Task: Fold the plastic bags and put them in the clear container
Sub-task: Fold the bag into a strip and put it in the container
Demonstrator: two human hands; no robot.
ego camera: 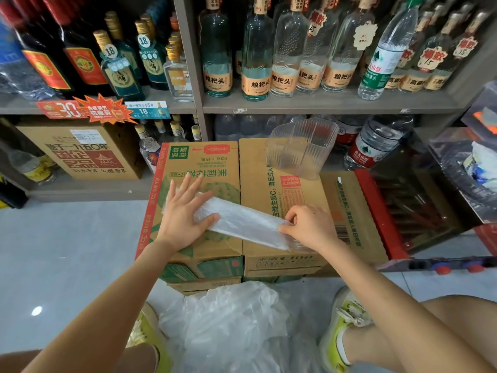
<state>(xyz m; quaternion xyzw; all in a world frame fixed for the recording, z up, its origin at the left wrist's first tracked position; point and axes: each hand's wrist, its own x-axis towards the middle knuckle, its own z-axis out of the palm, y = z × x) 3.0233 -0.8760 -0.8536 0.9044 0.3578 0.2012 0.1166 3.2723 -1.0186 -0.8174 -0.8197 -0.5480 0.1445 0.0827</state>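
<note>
A clear plastic bag [243, 222], folded into a long narrow strip, lies slanted across the tops of two cardboard boxes. My left hand [183, 211] presses flat on its left end, fingers spread. My right hand [309, 224] pinches the strip's right end with curled fingers. The clear ribbed container [301, 149] stands on the right box behind the bag and looks empty. A loose heap of crumpled plastic bags [234, 324] rests on the floor between my feet.
The cardboard boxes [258, 181] stand in front of grey shelves [322, 103] full of glass bottles. A red crate [403, 208] sits to the right, large water bottles [376, 144] behind it. Pale tiled floor [67, 251] lies to the left.
</note>
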